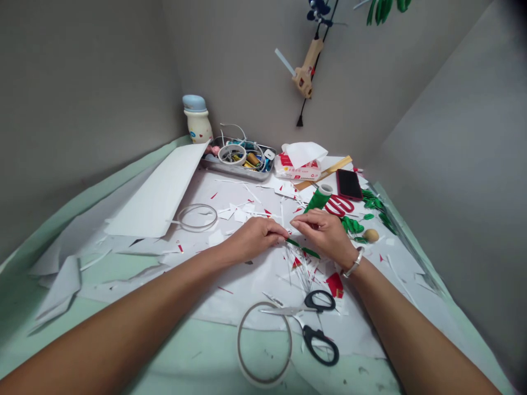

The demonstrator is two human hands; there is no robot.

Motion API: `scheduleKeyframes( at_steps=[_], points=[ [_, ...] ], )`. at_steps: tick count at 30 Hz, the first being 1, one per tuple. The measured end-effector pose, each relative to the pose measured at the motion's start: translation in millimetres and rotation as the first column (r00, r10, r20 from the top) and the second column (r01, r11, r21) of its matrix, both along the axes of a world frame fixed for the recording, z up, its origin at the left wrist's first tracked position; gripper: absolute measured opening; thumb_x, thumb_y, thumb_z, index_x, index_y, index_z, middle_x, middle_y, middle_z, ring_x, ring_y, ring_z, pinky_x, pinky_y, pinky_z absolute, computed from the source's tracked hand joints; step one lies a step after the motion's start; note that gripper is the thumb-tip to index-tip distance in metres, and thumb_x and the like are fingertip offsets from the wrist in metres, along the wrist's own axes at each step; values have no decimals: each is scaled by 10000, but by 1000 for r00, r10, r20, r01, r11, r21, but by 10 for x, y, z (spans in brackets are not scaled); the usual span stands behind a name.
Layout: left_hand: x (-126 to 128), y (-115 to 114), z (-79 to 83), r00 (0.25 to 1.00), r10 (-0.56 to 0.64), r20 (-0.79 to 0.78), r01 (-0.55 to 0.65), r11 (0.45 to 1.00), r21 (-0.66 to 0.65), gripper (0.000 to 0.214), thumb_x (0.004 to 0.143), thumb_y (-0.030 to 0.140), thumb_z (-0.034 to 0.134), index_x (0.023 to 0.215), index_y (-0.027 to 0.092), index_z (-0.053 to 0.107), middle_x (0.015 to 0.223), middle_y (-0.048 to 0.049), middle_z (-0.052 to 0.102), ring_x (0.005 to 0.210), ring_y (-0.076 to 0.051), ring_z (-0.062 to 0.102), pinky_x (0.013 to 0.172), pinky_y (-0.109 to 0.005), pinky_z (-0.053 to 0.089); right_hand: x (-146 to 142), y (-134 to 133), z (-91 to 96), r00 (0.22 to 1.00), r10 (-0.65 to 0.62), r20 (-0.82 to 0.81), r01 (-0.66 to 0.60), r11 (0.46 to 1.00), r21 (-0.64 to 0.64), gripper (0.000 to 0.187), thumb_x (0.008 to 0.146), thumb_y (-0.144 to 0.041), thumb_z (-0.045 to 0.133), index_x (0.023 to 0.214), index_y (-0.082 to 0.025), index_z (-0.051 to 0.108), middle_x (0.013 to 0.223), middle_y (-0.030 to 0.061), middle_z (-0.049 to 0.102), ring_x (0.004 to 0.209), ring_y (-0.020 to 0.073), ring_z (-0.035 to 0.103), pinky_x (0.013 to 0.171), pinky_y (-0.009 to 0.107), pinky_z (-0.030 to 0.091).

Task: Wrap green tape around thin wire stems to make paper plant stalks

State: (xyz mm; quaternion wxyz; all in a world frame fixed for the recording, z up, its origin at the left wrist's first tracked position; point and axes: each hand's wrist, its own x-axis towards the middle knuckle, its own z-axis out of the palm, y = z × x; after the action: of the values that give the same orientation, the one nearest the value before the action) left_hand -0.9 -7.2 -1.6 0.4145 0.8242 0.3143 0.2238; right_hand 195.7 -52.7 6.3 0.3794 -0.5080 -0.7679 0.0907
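Note:
My left hand [257, 238] is closed, thumb and fingertips pinching the end of a narrow green leaf-like piece [292, 242]. A second green leaf-like piece [310, 253] lies along the same line, below my right hand. My right hand [325, 231], with a bracelet [354, 262] at its wrist, is closed in a pinch just right of the left. Whatever its fingertips grip is too fine to make out. A spool of green thread [316, 201] stands right behind it. Thin wires [302, 272] and red paper scraps [335, 285] lie under and before the hands.
Black-handled scissors [307, 314] and a tape roll [240, 351] lie in front. Behind are a metal tray [259, 175], tissues [297, 169], a phone [349, 184] and red-handled scissors [340, 205]. Green leaves [352, 224] and a round ball [371, 236] lie right, white sheets [160, 189] left.

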Motion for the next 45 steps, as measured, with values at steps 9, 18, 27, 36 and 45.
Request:
scheduleKeyframes(
  at_steps=[9,18,27,36,45],
  points=[
    [-9,-35,117,1000,-6,24,10,988,-155,207,799,204,528,877,221,719,816,-1,727,754,-131,637,732,-246,473,47,14,31,958,-52,-281,-16,972,-236,184,807,-348,622,808,-202,734,836,29,722,767,177,639,716,297,487],
    [-7,-20,52,986,-82,147,132,921,-368,157,805,289,555,877,163,616,804,-16,703,622,-97,598,629,-222,454,113,65,-32,935,-95,-340,-29,939,-342,261,784,-422,637,823,-181,729,809,26,714,723,170,622,659,280,471],
    [-4,-9,80,967,205,153,-150,939,-310,132,788,269,537,848,161,584,789,-36,708,566,-99,585,536,-210,413,-64,-19,-104,988,149,51,-140,978,-154,184,860,-257,563,836,-218,740,720,18,688,677,144,584,667,269,431],
    [-26,-18,69,927,362,-98,-342,923,177,170,781,240,486,835,185,637,737,-22,699,662,-161,623,642,-263,446,-74,-64,-29,968,136,210,-157,984,83,155,869,-280,583,860,-209,721,673,17,617,665,137,530,663,286,362],
    [-29,-83,72,977,135,-167,-82,954,287,174,792,203,523,854,203,686,710,5,683,644,-137,583,608,-235,397,-28,-37,10,997,50,65,-56,994,92,155,863,-286,590,841,-223,731,653,13,619,655,146,531,647,294,390]
  ],
)
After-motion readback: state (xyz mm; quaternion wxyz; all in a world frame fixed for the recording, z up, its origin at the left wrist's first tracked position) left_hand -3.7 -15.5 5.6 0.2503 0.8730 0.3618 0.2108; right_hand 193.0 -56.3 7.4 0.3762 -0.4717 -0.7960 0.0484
